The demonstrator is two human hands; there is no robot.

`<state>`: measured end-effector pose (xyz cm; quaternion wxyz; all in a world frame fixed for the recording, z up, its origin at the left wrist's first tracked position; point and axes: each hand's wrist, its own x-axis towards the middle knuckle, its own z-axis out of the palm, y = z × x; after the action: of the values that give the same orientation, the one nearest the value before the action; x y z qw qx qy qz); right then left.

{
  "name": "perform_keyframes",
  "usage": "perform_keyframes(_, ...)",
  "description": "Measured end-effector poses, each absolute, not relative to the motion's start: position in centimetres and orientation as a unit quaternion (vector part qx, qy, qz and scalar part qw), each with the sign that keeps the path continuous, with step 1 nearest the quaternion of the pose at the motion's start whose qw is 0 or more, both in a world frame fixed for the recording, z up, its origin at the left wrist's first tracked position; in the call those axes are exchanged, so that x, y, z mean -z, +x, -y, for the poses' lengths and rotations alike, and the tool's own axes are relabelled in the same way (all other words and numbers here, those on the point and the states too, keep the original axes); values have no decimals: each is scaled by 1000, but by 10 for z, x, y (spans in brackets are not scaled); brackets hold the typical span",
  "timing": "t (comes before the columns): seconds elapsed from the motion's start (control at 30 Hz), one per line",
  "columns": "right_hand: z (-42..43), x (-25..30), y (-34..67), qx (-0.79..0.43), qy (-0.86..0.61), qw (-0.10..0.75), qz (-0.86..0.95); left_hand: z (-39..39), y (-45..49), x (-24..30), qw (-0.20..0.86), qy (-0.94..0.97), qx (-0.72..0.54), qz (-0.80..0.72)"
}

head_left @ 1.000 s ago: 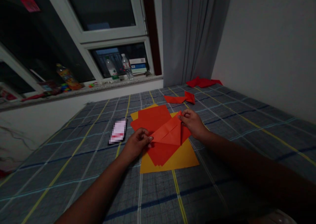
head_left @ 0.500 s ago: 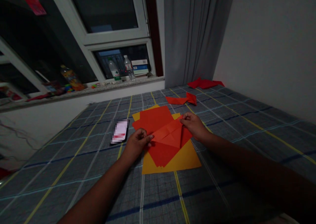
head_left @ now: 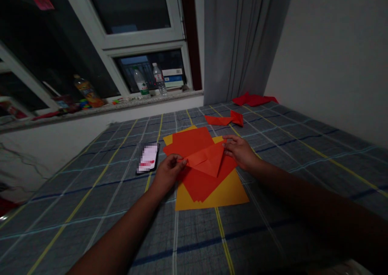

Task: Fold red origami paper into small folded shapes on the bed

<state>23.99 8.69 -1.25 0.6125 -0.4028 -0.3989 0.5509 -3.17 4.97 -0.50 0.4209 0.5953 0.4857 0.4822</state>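
Note:
A folded red paper piece [head_left: 207, 160] lies on a stack of red sheets [head_left: 194, 143], which rests on yellow sheets [head_left: 226, 192] on a plaid bed cover. My left hand [head_left: 168, 172] pinches the folded piece's left corner. At its right corner, my right hand [head_left: 241, 150] holds the paper with curled fingers.
A phone [head_left: 148, 158] lies left of the papers. Finished red folded pieces [head_left: 226, 119] and more red paper [head_left: 254, 100] lie farther back near the grey curtain. Bottles [head_left: 159, 79] and books stand on the windowsill. A white wall runs along the right.
The folded red piece has been lowered and flattened toward the stack. Both hands stayed on its corners; the view shifted slightly.

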Motion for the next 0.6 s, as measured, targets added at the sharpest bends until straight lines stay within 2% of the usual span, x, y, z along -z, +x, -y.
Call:
perform_keyframes(0.3, -87, 5, 241, -573, -388, 618, 374, -50, -33, 5, 422, 600, -483, -478)
perform_keyframes(0.6, -90, 14, 237, -500, -409, 636, 422, -46, -32, -2, 393, 623, -468, -489)
